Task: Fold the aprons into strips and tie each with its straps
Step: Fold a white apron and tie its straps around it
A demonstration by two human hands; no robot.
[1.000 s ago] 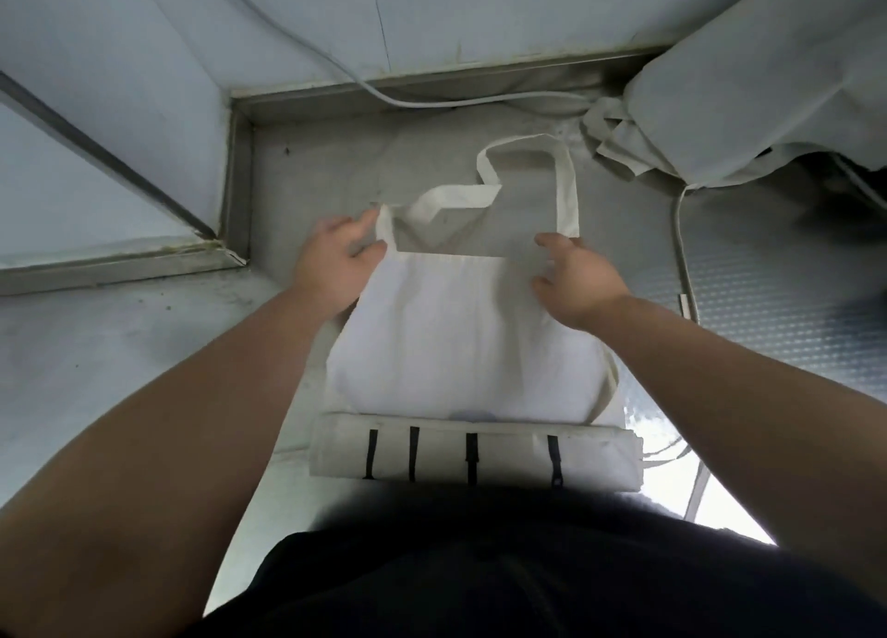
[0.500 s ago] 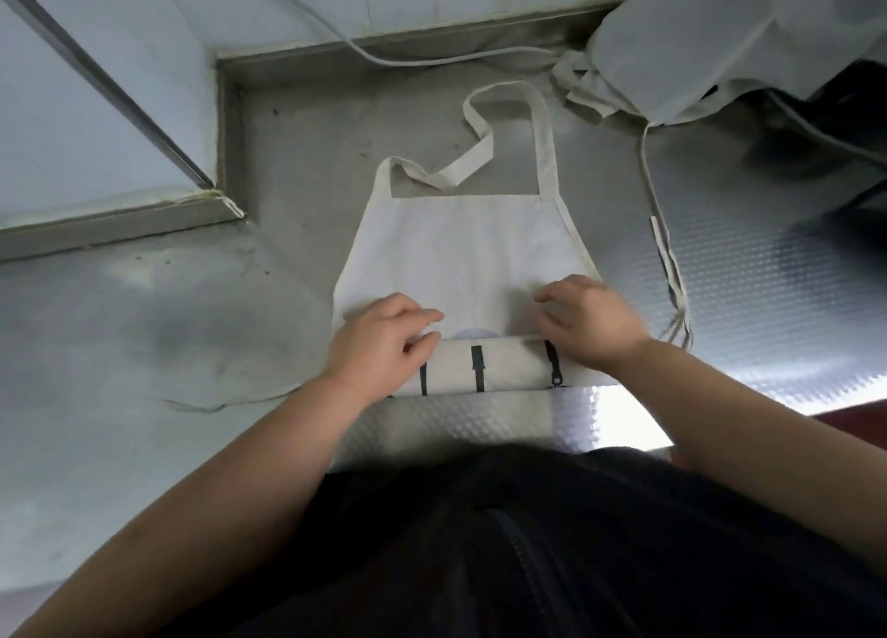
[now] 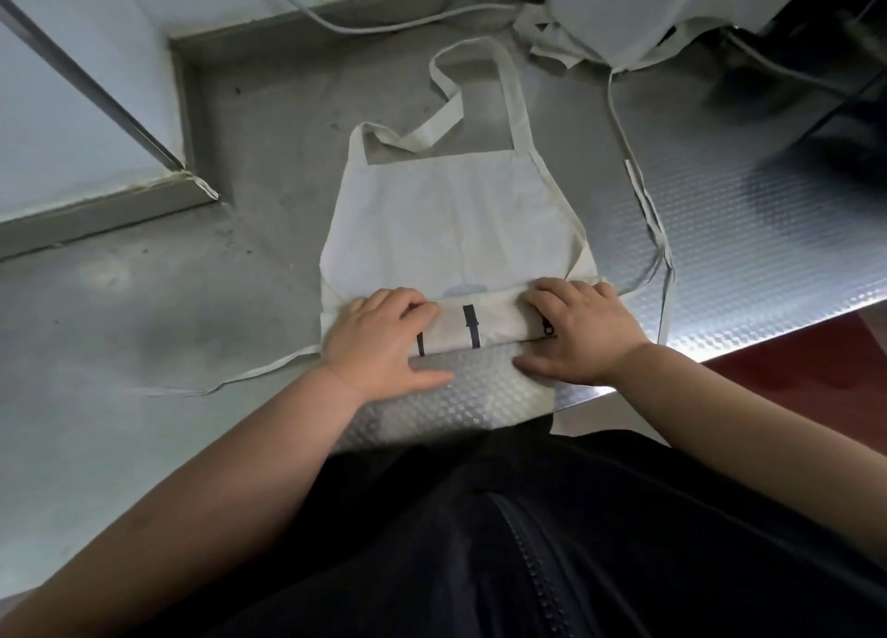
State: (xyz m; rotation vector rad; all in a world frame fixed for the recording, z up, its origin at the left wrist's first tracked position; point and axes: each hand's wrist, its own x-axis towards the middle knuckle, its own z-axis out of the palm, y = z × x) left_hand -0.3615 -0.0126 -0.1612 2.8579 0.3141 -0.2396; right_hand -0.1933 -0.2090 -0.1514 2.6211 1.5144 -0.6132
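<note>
**Clerk:** Where did the apron [image 3: 451, 224] lie at the time of inspection?

**Inspector:** Flat on the metal table [image 3: 749, 253], bib pointing away from the person. Its neck loop [image 3: 513, 90] lay spread on the far side. The near end was gathered into a folded band [image 3: 485, 323] running crosswise and marked with dark stripes [image 3: 471, 326].

**Clerk:** And the hands?

**Inspector:** Both were on that band, one at each end, with the middle stripe exposed between them. The left hand [image 3: 379, 344] covered the left end, fingers curled over the far edge and thumb stretched along the table on the near side. The right hand [image 3: 581, 330] gripped the right end in the same way. The rest of the apron lay beyond the knuckles, untouched.

**Clerk:** The straps?

**Inspector:** One waist strap [image 3: 269, 373] trailed left across the table from beside the left wrist. Another strap [image 3: 645, 205] ran along the right side towards a heap of pale cloth [image 3: 624, 8] at the far right corner. I could not tell whether all of it belonged to this apron.

**Clerk:** Anything else?

**Inspector:** A white cable [image 3: 384, 25] lay along the back edge.
</note>
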